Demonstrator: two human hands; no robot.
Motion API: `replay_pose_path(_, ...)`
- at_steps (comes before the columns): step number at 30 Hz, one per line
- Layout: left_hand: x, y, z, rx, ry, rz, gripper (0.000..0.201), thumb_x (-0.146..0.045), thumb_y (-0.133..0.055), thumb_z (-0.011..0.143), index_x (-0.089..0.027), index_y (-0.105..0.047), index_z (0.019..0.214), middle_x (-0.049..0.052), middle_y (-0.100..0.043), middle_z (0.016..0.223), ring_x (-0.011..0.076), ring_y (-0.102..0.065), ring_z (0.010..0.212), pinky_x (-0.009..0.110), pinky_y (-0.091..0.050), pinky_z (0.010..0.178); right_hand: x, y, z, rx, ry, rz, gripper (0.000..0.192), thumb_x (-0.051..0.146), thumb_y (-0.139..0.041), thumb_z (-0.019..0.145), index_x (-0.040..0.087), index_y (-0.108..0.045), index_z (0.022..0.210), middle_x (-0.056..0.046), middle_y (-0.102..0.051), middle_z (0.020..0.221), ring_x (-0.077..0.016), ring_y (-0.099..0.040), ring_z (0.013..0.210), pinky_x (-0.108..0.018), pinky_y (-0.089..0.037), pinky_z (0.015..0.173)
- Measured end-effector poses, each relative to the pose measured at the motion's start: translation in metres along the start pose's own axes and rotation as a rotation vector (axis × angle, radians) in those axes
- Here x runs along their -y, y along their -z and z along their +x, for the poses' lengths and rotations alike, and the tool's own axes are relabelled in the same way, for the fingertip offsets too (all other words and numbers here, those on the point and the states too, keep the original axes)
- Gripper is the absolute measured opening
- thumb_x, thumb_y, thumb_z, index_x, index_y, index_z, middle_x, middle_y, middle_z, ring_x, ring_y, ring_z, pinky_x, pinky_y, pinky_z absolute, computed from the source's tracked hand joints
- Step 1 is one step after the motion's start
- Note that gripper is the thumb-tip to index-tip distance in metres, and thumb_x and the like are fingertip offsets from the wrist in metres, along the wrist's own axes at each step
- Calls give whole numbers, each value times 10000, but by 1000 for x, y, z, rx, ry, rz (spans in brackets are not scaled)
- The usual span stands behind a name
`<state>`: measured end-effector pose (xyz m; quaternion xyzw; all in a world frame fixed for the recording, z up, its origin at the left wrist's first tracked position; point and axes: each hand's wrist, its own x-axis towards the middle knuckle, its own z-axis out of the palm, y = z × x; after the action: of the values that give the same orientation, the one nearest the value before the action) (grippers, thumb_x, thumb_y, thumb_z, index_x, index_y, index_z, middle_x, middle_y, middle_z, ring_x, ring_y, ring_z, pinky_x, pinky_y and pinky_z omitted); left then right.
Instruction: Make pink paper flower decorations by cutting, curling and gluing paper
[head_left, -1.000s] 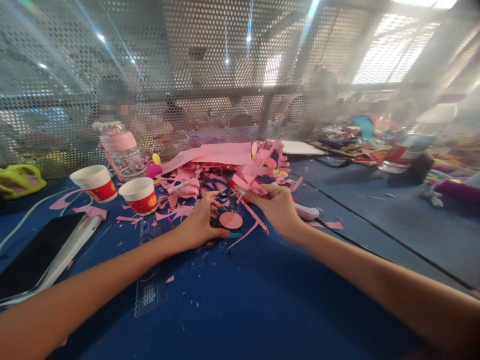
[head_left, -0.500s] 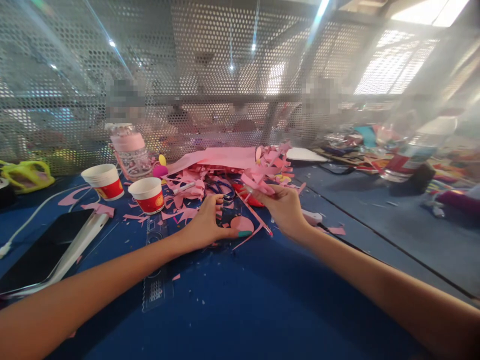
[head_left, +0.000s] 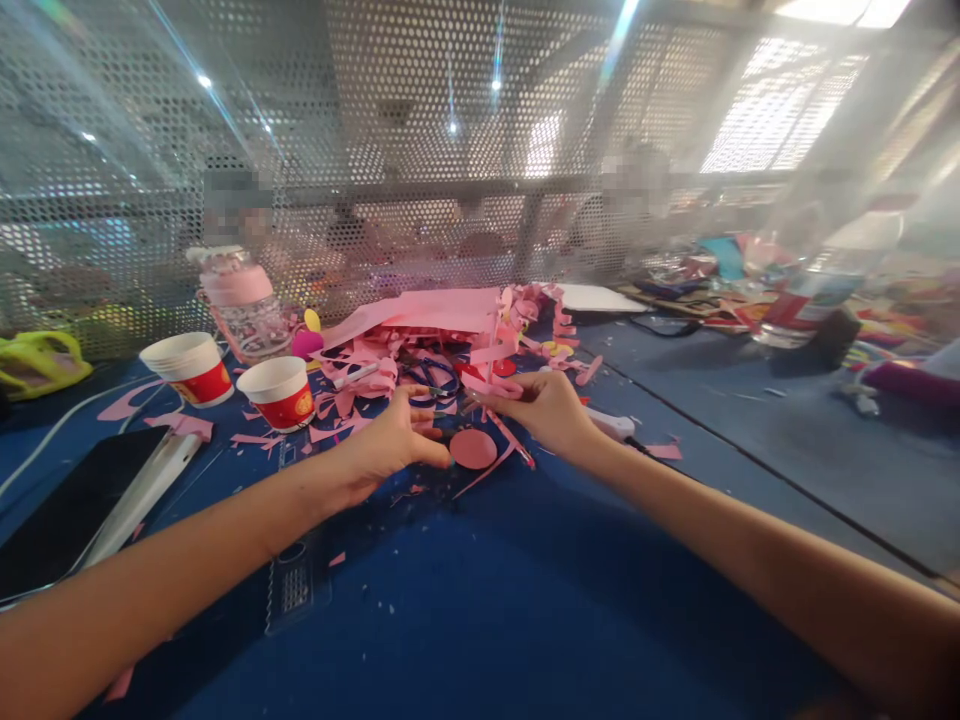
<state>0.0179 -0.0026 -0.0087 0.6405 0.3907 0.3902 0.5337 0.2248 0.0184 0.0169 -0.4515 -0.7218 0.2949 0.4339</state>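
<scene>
Two hands meet over the blue desk [head_left: 480,600]: the left hand [head_left: 390,445] rests curled beside a cut pink paper circle [head_left: 473,449], its thumb touching the rim, while the right hand [head_left: 544,410] pinches a thin pink strip [head_left: 491,385]. One circle looks finished (cleanly round); a heap of pink scraps [head_left: 420,340] lies behind, so much cutting seems done. Two paper cups [head_left: 281,392] stand to the left, a phone [head_left: 71,510] nearer.

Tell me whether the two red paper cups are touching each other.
Apart. The head view shows blue table between the left cup and the right cup.
</scene>
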Motion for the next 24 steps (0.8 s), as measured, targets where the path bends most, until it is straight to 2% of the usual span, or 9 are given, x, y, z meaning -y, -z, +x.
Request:
replay_pose_path(3,5,4,1,22,-24,1,605,-101,-638,660,-223,-314,1156,155,-522,1094,269,-600,962,393,-549,658,-2,2,1,-13,8,-7,352,465,-660,663,150,-590,525,48,-335,489,-70,-255,489,-241,-175,464)
replay_pose_path(7,-1,4,0,-32,-73,72,601,-113,-645,642,-208,-329,1143,167,-483,1116,267,-579,932,381,-522,636,-6,2,2,-30,21,5,287,419,-647,690,138,-678,639,39,-395,505,-77,-287,495,-243,-209,474)
replay_pose_path(8,-7,1,-1,-35,-37,85,621,-110,-651,625,-204,-331,1149,175,-464,1140,269,-571,936,384,-512,648,-6,2,2,-33,22,8,286,415,-649,690,134,-688,653,38,-403,507,-76,-290,493,-243,-212,475)
replay_pose_path(11,-35,-9,-7,-114,252,82,733,-87,-635,557,-200,-301,1200,175,-395,1225,258,-558,957,392,-469,746,-6,2,2,-50,19,18,287,401,-665,678,119,-693,635,38,-412,498,-71,-300,485,-241,-215,472)
replay_pose_path(15,-63,-20,-15,-125,377,-71,764,-74,-572,542,-210,-308,1246,126,-408,1226,230,-537,994,350,-398,837,-2,2,2,-50,5,70,259,373,-680,667,119,-687,619,26,-472,507,-74,-341,489,-237,-238,469)
replay_pose_path(20,-58,-21,-13,-93,372,-272,695,-63,-530,556,-209,-381,1219,59,-567,976,182,-563,856,315,-367,770,1,2,1,-51,-4,115,268,382,-720,611,135,-643,538,26,-499,507,-70,-357,482,-232,-262,473)
replay_pose_path(24,-49,-21,-10,-75,353,-286,586,-76,-602,573,-201,-475,1131,44,-610,901,162,-555,842,308,-345,801,1,2,2,-58,-4,83,269,402,-712,609,142,-660,563,32,-487,491,-73,-349,475,-233,-247,463)
